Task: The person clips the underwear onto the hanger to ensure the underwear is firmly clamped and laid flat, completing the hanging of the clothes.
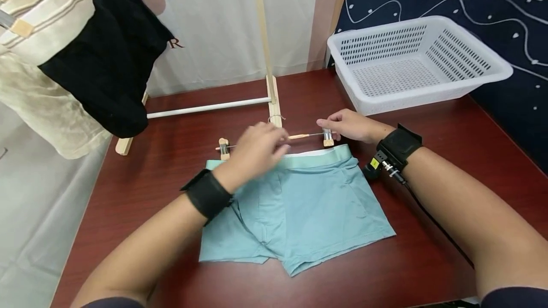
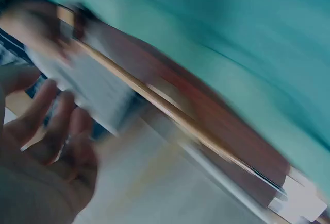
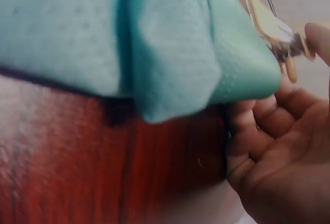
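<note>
Light teal boxer briefs (image 1: 329,203) lie on the table, waistband away from me. Beyond the waistband is a wooden trouser hanger (image 1: 298,136) with a metal-and-wood clip (image 1: 224,149) at its left end and another clip (image 1: 327,138) at its right end. With thumb and fingers, my right hand (image 1: 353,125) pinches the right clip; the right wrist view shows the thumb against that clip (image 3: 283,49). My left hand (image 1: 254,153) hovers over the waistband and hanger bar. In the left wrist view its fingers are loosely bent and hold nothing, apart from the bar (image 2: 154,98).
A white perforated basket (image 1: 372,101) sits at the back right. Behind the hanger stands a wooden rack with a white rod (image 1: 210,108). Black clothing (image 1: 115,56) and cream clothing (image 1: 47,103) hang at the left. A cable trails from my right wrist.
</note>
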### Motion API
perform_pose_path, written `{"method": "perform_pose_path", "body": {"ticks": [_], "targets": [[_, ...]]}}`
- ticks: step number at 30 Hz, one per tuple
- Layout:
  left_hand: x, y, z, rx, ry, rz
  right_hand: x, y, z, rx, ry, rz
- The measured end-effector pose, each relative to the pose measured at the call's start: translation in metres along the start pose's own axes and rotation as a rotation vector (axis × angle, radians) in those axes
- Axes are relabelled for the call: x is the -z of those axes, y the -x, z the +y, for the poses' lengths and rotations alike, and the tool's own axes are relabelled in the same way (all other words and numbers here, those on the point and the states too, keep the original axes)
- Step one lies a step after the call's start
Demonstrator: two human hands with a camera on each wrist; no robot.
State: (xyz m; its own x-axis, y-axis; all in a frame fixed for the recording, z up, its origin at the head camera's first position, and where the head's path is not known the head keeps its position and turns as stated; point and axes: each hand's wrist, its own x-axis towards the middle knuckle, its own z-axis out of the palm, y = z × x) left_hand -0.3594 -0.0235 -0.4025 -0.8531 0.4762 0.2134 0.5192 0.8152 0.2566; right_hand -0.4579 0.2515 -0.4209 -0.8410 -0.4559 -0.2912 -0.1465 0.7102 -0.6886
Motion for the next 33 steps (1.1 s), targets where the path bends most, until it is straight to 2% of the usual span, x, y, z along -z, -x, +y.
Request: {"method": "perform_pose_path", "body": {"ticks": [2, 4, 7, 9, 12, 15, 22, 29, 33], "targets": [[-0.009, -0.012, 0.025, -0.043, -0.036, -0.094, -0.001, -0.001, 0.004, -0.002, -0.005, -0.013], [-0.022, -0.024, 0.045, -0.051, -0.117, -0.202, -0.001, -0.001, 0.007, -0.001, -0.017, -0.029], [-0.04, -0.034, 0.062, -0.049, -0.254, -0.302, -0.002, -0.001, 0.01, -0.008, -0.046, -0.039], [-0.046, -0.037, 0.066, -0.05, -0.321, -0.321, -0.002, -0.003, 0.011, -0.006, -0.057, -0.049], [-0.05, -0.037, 0.065, -0.052, -0.345, -0.292, 0.0, -0.005, 0.01, -0.004, -0.062, -0.055], [-0.051, -0.039, 0.063, -0.043, -0.3, -0.279, 0.002, -0.008, 0.009, -0.009, -0.066, -0.058], [-0.053, -0.045, 0.054, 0.058, -0.044, -0.318, 0.005, -0.007, 0.006, -0.007, -0.052, -0.068], [-0.054, -0.051, 0.054, 0.086, 0.121, -0.393, 0.005, -0.005, 0.008, -0.015, -0.101, -0.079], [-0.054, -0.056, 0.053, 0.085, 0.194, -0.403, 0.006, -0.002, 0.007, -0.007, -0.097, -0.063]]}}
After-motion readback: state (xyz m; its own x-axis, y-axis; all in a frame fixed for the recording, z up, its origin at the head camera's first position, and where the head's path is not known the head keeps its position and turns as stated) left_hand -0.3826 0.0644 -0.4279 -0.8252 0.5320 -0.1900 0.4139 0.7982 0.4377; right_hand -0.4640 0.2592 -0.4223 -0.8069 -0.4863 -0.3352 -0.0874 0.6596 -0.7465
